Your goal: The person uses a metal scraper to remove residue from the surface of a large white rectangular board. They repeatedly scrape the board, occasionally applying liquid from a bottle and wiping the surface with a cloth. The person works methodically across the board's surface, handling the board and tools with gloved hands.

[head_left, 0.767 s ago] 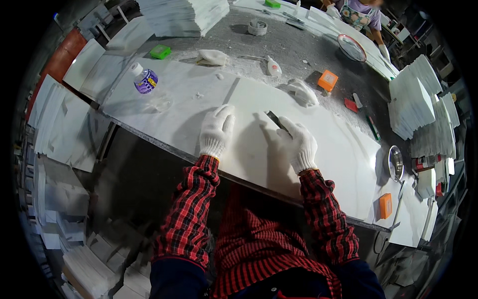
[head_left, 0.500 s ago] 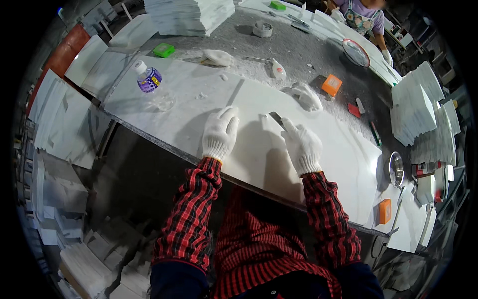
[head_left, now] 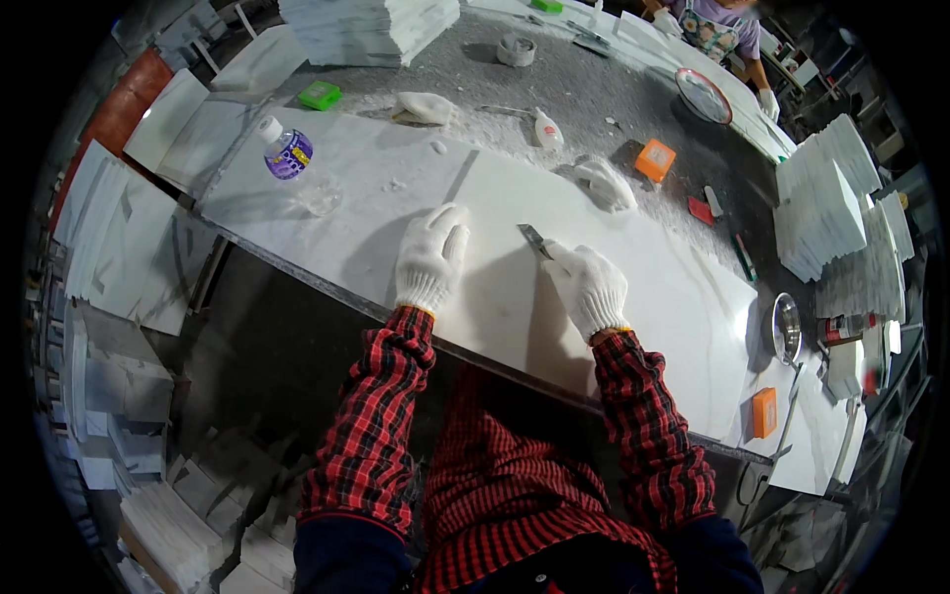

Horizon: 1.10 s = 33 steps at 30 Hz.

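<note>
A white stone slab (head_left: 653, 307) with faint grey veins lies on the workbench in front of me. My left hand (head_left: 432, 252), in a white knit glove, rests flat near the slab's left end with its fingers stretched out. In the same kind of glove, my right hand (head_left: 591, 287) closes round a narrow, flat metal scraper (head_left: 533, 239). Its blade points up and left, low over the slab or touching it; which of these I cannot tell. The scraper's handle end is hidden in my glove.
A purple-labelled bottle (head_left: 287, 148) stands at left, near a green box (head_left: 320, 95). Beyond the slab lie a crumpled white glove (head_left: 604, 185), a small white squeeze bottle (head_left: 547, 130) and an orange box (head_left: 655, 159). Slab stacks (head_left: 821, 198) rise at right. A co-worker (head_left: 717, 35) sits across.
My right hand has turned and drawn slightly nearer, and more of the scraper's blade shows. My left hand stays flat on the slab. The view has shifted a little.
</note>
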### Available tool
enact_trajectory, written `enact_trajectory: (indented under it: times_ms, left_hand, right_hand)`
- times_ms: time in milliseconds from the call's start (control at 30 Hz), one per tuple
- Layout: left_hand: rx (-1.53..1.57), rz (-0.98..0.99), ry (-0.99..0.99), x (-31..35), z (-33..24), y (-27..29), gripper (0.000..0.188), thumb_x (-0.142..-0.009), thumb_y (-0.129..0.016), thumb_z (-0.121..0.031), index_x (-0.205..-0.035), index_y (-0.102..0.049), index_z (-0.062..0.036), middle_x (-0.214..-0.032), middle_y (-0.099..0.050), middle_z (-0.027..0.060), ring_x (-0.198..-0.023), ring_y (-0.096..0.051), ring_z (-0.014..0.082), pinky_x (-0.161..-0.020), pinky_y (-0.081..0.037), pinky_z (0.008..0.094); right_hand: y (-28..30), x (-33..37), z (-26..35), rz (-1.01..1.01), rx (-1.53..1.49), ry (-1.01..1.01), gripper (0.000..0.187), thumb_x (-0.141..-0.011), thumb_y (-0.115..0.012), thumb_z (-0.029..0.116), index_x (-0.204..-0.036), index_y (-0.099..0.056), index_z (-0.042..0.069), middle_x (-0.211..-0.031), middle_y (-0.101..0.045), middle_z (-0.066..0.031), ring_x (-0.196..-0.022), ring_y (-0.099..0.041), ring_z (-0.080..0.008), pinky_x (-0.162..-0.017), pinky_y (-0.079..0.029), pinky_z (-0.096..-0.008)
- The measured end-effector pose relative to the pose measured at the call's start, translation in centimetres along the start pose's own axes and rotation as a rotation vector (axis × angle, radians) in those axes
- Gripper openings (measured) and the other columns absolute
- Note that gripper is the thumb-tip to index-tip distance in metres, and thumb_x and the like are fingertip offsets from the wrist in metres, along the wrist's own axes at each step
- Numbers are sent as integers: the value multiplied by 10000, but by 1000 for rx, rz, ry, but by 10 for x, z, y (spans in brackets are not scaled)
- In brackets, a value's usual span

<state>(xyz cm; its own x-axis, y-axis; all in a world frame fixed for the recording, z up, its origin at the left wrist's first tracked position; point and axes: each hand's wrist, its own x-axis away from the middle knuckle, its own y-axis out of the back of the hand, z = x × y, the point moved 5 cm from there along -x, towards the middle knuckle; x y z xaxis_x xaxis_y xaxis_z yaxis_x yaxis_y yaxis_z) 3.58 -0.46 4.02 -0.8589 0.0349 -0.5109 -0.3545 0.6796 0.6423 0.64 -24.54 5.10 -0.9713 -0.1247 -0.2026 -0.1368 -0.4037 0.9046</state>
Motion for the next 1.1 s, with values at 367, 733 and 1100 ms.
enact_trajectory:
  times_ms: [367, 733, 1100]
  left_hand:
    - [-18, -37, -2, 0, 5, 0, 281, -968, -650, -236, -1198, -726, -94, -1230, -720, 120, -1099, -644, 360, -985, -514, 446]
    - [26, -16, -3, 4, 13, -9, 286, -1009, -620, -204, -1219, -720, -39, -1265, -713, 141, -1160, -648, 339, -1037, -501, 423]
    - [66, 52, 66, 6, 13, -8, 325, -1019, -610, -205, -1290, -701, -50, -1288, -700, 152, -1211, -626, 315, -1066, -486, 406]
  right_hand:
    - [11, 15, -14, -39, -186, -55, 265, -949, -683, 271, -1200, -756, 229, -891, -694, -122, -821, -684, -320, -710, -524, -435]
    - [61, 98, -121, -302, -369, -364, 331, -924, -724, 230, -1241, -764, 145, -915, -714, -141, -816, -695, -277, -766, -541, -372]
    - [63, 103, -122, -288, -332, -400, 321, -945, -688, 312, -1235, -742, 186, -976, -717, -149, -927, -694, -330, -826, -538, -414]
